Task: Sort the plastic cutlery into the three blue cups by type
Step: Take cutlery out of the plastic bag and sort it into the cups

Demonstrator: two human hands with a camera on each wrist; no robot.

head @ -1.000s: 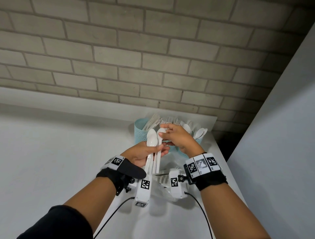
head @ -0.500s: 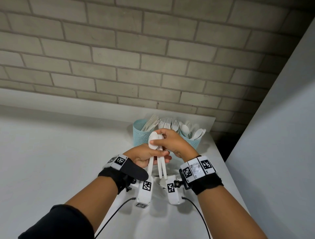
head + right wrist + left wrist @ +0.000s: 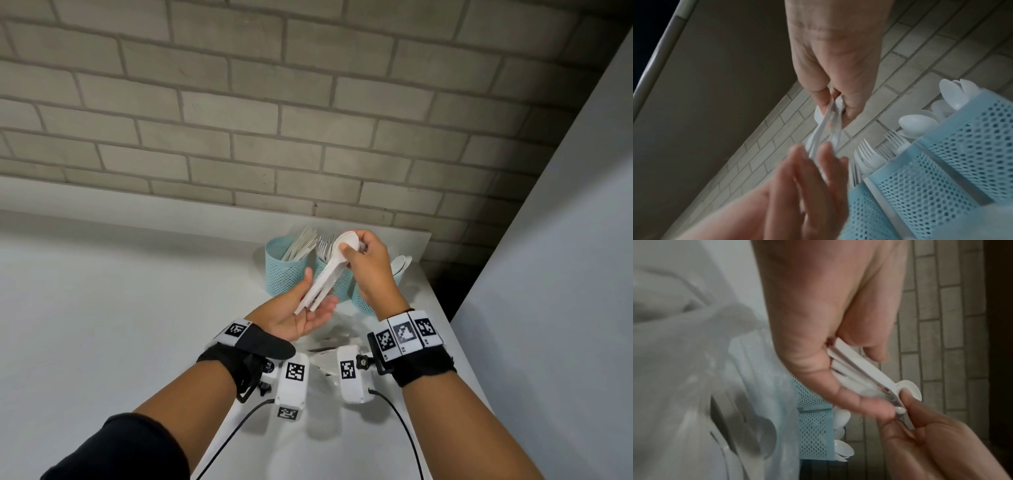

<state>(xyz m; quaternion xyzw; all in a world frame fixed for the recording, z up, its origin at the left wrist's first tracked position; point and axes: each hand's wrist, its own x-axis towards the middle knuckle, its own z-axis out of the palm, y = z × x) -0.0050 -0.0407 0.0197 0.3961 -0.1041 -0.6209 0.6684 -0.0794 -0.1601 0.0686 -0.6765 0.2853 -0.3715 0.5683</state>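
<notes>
Head view: my right hand pinches a bundle of white spoons at the bowls, above three blue cups near the table edge; my left hand lies flat-fingered under the handles.

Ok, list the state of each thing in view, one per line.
Spoons: bunched, pinched at the bowls, handles down on the left palm.
Right hand: pinching the spoons.
Left hand: open under the handles.
Left cup: holds knives.
Middle cup: holds forks.
Right cup: holds spoons.
</notes>
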